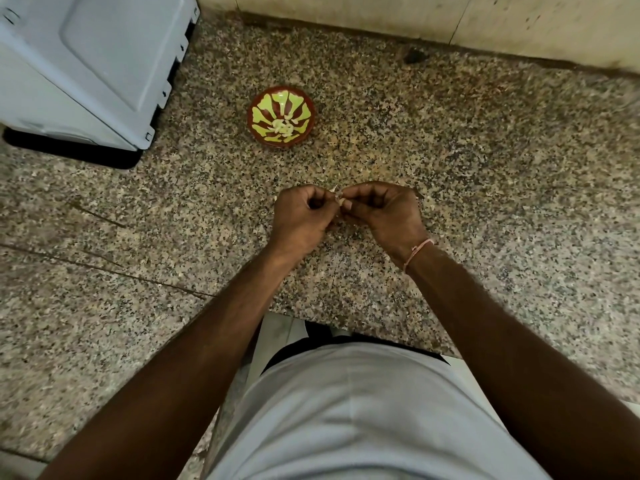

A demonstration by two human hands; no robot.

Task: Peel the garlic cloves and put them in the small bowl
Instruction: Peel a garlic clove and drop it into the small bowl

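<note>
A small red bowl [281, 116] with a yellow-green pattern sits on the speckled granite counter [485, 168], with several pale peeled garlic cloves [282, 128] in its bottom. In front of it, my left hand [303, 216] and my right hand [382, 211] meet above the counter. Both pinch one garlic clove [340, 199] between fingertips and thumbs; a sliver of pale skin sticks up from it. Most of the clove is hidden by my fingers.
A light grey appliance [90, 64] stands at the back left on a black base. A tiled wall [450, 19] runs along the back. A dark scrap [414, 56] lies near the wall. The counter's front edge [346, 327] is close to my body.
</note>
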